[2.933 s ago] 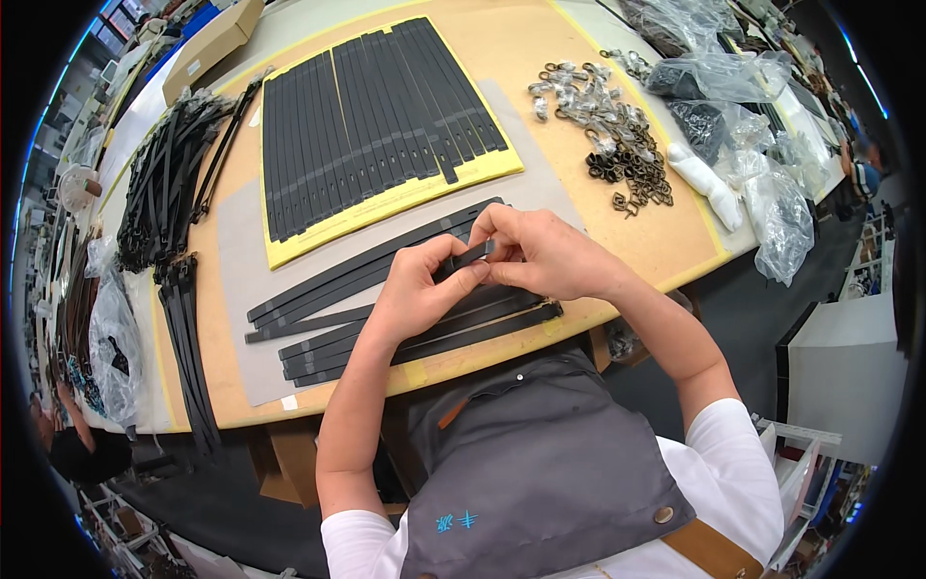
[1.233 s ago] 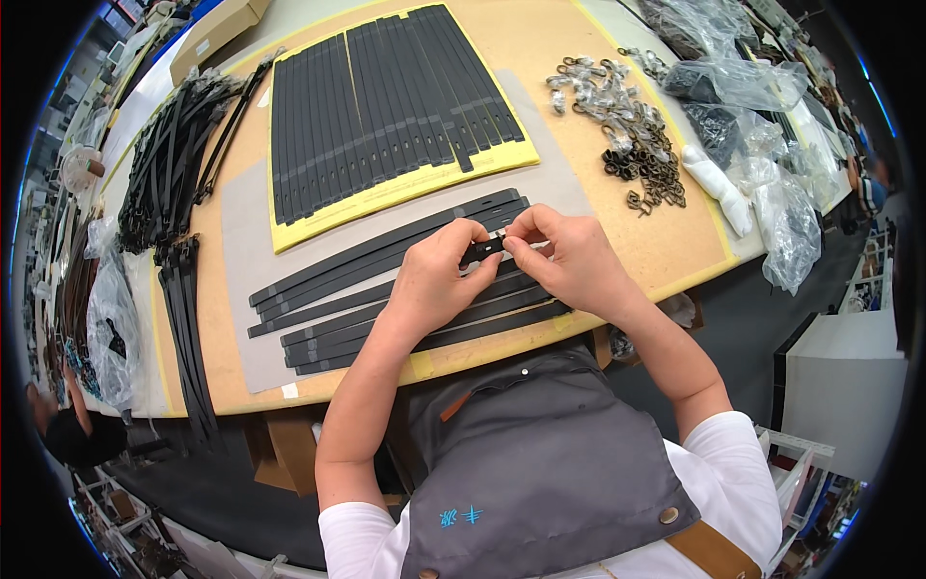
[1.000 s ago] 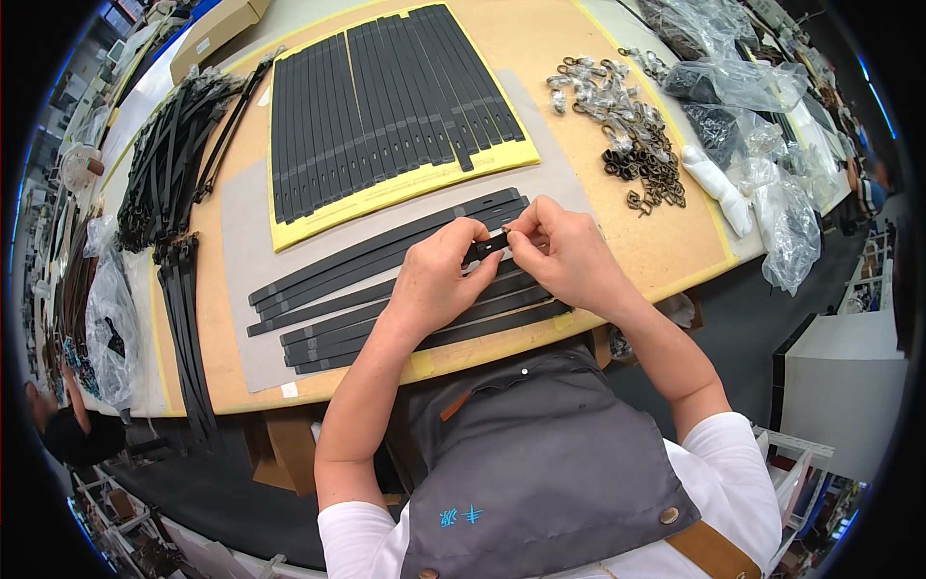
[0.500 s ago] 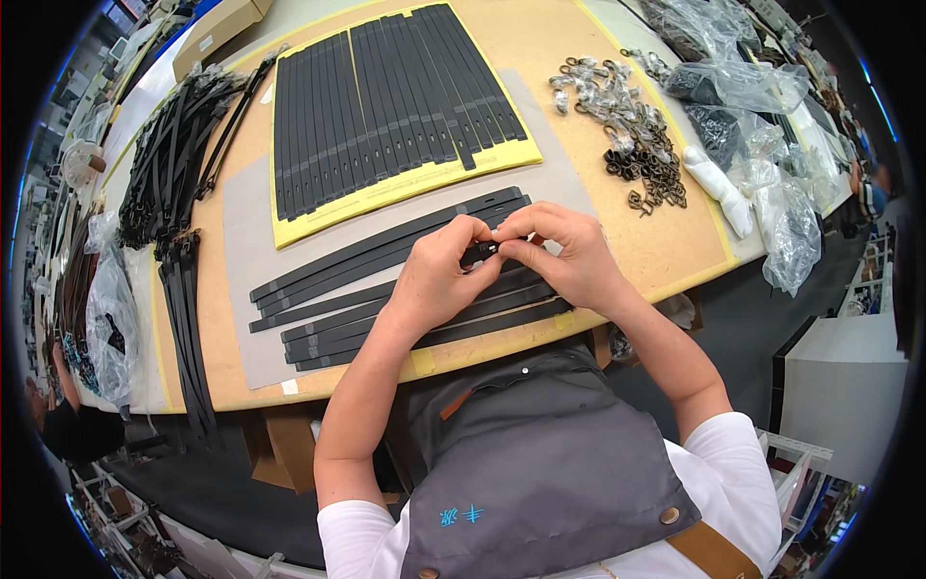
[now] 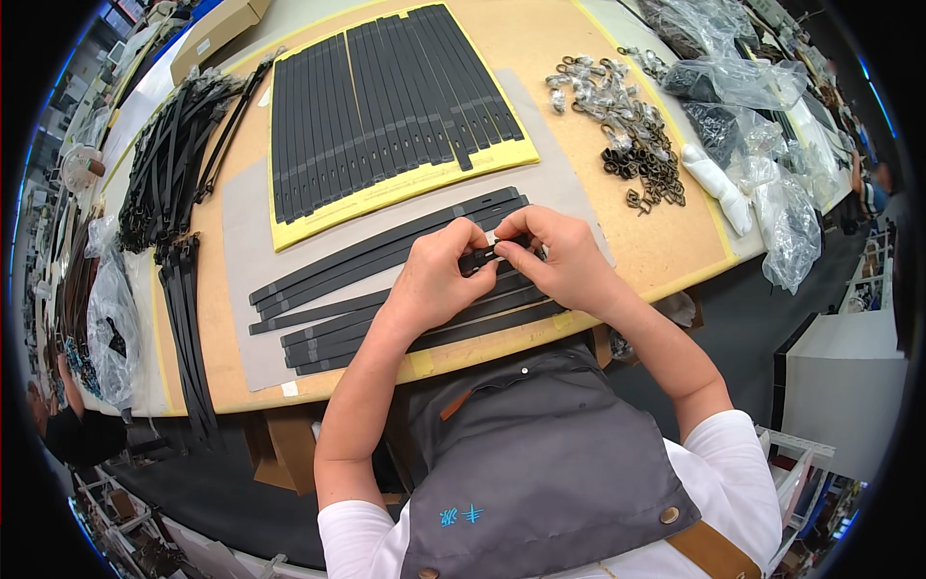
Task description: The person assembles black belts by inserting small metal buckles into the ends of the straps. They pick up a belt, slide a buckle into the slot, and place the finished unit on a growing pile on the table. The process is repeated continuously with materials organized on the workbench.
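Note:
Both hands meet over a row of flat black straps [image 5: 338, 323] on a grey sheet at the table's front. My left hand [image 5: 434, 275] is closed on the end of one black strap [image 5: 478, 259], thumb and forefinger pinching it. My right hand [image 5: 559, 261] pinches the same strap end from the other side, where a small slot or bright fitting shows between the fingertips. The fingers hide much of this end. Beyond the hands, a yellow board [image 5: 405, 188] carries many black straps [image 5: 386, 96] laid side by side.
Metal hooks [image 5: 627, 145], some in clear wrap, lie in a heap at the right. Beside them are a white roll [image 5: 716, 189] and clear plastic bags [image 5: 786, 232]. Bundled black straps [image 5: 174, 154] hang over the table's left front edge. A cardboard box [image 5: 217, 39] stands far left.
My right fingers have shifted slightly on the strap end, and more of its black tip shows between the hands. The left hand has hardly moved.

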### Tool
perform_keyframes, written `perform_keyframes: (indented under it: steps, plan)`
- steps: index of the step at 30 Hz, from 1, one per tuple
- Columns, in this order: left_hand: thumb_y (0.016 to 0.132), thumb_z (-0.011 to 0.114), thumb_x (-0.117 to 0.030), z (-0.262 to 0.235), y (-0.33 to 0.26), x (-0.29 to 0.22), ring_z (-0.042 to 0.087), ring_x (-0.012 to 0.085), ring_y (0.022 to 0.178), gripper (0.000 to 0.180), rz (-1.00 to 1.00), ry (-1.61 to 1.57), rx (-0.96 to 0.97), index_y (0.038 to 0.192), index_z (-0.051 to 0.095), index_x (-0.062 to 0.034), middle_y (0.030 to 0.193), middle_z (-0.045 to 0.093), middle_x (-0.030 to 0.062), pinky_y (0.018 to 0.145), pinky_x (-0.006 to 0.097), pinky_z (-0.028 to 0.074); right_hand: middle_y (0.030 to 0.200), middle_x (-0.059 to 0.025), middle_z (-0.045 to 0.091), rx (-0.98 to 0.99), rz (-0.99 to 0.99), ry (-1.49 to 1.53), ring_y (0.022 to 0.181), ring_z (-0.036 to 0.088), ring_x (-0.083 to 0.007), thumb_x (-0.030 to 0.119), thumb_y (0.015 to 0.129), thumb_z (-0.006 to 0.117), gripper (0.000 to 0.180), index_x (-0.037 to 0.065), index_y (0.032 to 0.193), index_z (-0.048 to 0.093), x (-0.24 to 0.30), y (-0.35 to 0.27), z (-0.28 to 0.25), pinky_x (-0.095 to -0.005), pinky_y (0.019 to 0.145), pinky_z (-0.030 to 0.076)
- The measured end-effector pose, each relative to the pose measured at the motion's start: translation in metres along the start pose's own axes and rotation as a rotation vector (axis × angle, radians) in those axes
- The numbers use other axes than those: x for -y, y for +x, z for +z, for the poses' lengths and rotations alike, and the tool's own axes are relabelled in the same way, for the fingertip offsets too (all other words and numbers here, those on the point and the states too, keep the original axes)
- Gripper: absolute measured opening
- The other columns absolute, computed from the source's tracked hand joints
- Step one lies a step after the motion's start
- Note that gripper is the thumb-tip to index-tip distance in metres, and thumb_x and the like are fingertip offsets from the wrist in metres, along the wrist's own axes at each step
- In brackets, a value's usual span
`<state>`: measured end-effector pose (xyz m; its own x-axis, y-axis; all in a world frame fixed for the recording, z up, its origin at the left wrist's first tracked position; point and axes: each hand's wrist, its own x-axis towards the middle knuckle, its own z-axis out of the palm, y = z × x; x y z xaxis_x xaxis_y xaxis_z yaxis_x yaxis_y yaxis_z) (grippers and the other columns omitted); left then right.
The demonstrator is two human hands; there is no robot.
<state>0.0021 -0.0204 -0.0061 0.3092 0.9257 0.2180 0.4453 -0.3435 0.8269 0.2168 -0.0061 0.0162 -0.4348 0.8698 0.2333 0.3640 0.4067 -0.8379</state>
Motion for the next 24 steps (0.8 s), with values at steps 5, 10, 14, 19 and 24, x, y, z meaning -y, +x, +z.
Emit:
perform_keyframes:
  steps: [5,10,14,19,24]
  plan:
    - [0.081,0.08,-0.009,-0.003,0.0,-0.002,0.059,0.0181,0.069,0.024,-0.08,0.011,0.026,0.093,0.062,0.0003,0.079,0.064,0.0098,0.066,0.032,0.05,0.091,-0.0147,0.067,-0.099,-0.129,-0.153,0.08,0.071,-0.0307,0.002,0.093,0.074,0.012,-0.001,0.099,0.064,-0.006,-0.003,0.01,-0.0365,0.071,0.058]
    - [0.085,0.08,-0.009,-0.002,-0.001,-0.002,0.059,0.0173,0.07,0.023,-0.08,-0.024,0.056,0.094,0.062,0.0005,0.079,0.064,0.0093,0.066,0.032,0.051,0.087,-0.0091,0.072,-0.048,0.111,0.096,0.076,0.07,-0.016,0.005,0.092,0.08,0.015,-0.002,0.098,0.067,-0.003,-0.002,0.005,-0.031,0.067,0.057]
    - [0.088,0.081,-0.012,-0.003,-0.002,-0.003,0.061,0.0151,0.073,0.023,-0.102,-0.064,0.123,0.096,0.063,0.0002,0.082,0.067,0.0084,0.068,0.031,0.052,0.083,-0.002,0.073,0.039,0.284,0.29,0.074,0.065,-0.004,0.01,0.09,0.086,0.02,-0.001,0.097,0.071,-0.011,0.0,0.003,-0.0237,0.065,0.054]
    - [0.087,0.085,-0.012,-0.002,-0.001,-0.004,0.064,0.0124,0.078,0.026,-0.054,-0.113,0.075,0.1,0.065,-0.0008,0.088,0.071,0.0063,0.074,0.029,0.055,0.087,-0.0001,0.072,0.059,0.358,0.478,0.075,0.064,-0.0038,0.015,0.09,0.087,0.023,0.001,0.101,0.072,-0.014,0.005,-0.001,-0.0207,0.066,0.053]
    - [0.085,0.088,-0.011,-0.003,-0.001,-0.004,0.068,0.0121,0.084,0.032,0.029,-0.08,-0.013,0.106,0.067,-0.0015,0.094,0.072,0.0057,0.077,0.028,0.057,0.09,-0.0009,0.072,0.115,0.448,0.564,0.076,0.066,-0.0061,0.017,0.095,0.083,0.023,0.0,0.107,0.07,-0.016,0.008,-0.016,-0.0209,0.068,0.055]
